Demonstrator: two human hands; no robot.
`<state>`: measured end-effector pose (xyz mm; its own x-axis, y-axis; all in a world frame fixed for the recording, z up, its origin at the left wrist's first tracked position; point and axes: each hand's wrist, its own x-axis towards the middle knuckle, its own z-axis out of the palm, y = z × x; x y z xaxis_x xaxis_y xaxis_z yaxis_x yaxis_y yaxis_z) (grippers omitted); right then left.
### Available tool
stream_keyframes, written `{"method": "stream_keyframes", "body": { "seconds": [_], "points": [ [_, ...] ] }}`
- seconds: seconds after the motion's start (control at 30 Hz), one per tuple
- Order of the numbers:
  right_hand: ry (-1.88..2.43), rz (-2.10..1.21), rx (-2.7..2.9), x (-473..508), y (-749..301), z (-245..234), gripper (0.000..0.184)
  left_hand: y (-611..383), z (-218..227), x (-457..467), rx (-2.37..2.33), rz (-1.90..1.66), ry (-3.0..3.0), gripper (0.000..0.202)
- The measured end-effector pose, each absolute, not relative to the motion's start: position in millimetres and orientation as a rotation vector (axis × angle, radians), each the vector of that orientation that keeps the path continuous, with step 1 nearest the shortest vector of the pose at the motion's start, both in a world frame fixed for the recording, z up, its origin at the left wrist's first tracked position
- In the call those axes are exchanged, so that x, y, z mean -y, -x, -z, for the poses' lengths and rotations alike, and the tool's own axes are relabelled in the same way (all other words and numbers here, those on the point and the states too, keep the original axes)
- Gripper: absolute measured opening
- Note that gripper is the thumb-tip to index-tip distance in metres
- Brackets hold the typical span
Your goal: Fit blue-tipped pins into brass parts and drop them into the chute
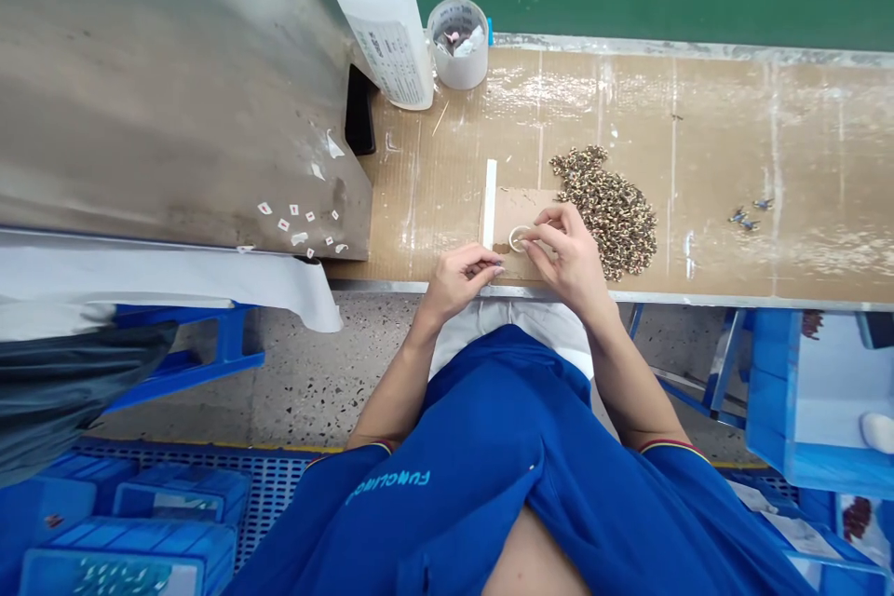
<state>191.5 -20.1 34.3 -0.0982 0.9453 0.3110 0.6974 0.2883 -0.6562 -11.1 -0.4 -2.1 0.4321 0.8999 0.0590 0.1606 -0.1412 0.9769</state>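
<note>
Left hand (461,281) just beside right hand (569,259) (its fingertips (529,238) pinched), left wrist (427,317) bent

The bench top (726,130) is rough brown cardboard streaked with glossy whitish smears, edged in dull metal (698,297), and a matt cardboard scrap (513,214) lies on it beneath a smooth pale ring (518,238). The squeeze bottle (381,19) is semi-translucent matt plastic, the machine housing (174,84) is scuffed, dull steel, and the shirt (489,466) is blue cloth.
</note>
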Motion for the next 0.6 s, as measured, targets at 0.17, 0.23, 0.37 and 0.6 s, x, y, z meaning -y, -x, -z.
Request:
{"method": "stream_keyframes", "body": {
  "seconds": [0.17,0.23,0.37,0.6],
  "points": [
    [1.577,-0.377,1.824,19.8,-189.3,-34.9,0.015,11.2,0.0,0.2,-0.94,-0.845,-1.633,0.013],
    [1.6,-0.354,1.837,21.6,-191.5,-37.2,0.014,11.1,-0.6,0.1,-0.941,-0.849,-1.649,0.013],
    [1.52,-0.422,1.861,23.6,-191.2,-38.3,0.012,10.6,0.2,0.6,-0.928,-0.891,-1.693,0.011],
    [1.487,-0.5,1.538,28.8,-187.6,-41.5,0.014,11.2,1.9,1.3,-0.92,-0.892,-1.753,0.013]
  ]
}}
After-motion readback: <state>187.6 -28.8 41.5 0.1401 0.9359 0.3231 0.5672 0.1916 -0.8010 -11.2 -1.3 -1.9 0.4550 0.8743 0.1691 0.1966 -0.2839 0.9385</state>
